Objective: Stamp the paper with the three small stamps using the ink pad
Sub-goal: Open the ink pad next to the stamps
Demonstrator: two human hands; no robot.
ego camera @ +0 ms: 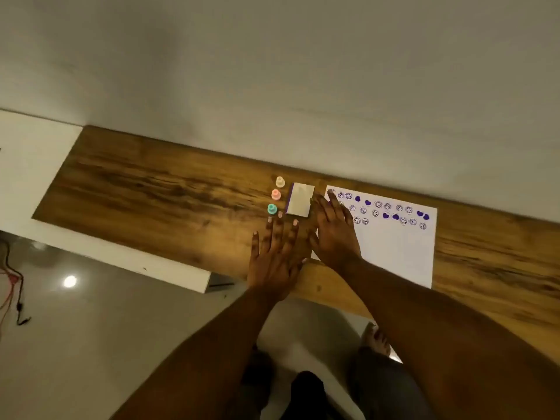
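Three small stamps stand in a line on the wooden table: a cream stamp (pixel 280 181) farthest back, a pink stamp (pixel 275 194) in the middle, a teal stamp (pixel 272 209) nearest. Right of them lies the ink pad (pixel 300 198), its lid closed. A white paper (pixel 397 247) with rows of purple smiley and heart prints lies further right. My left hand (pixel 277 256) rests flat on the table just in front of the stamps, fingers spread, holding nothing. My right hand (pixel 333 231) lies flat over the paper's left edge beside the ink pad, holding nothing.
The wooden table (pixel 157 195) runs along a grey wall, with a white shelf (pixel 27 153) at its left end. Cables (pixel 12 286) lie on the shiny floor at lower left. My legs and a bare foot (pixel 375 338) show below the table's front edge.
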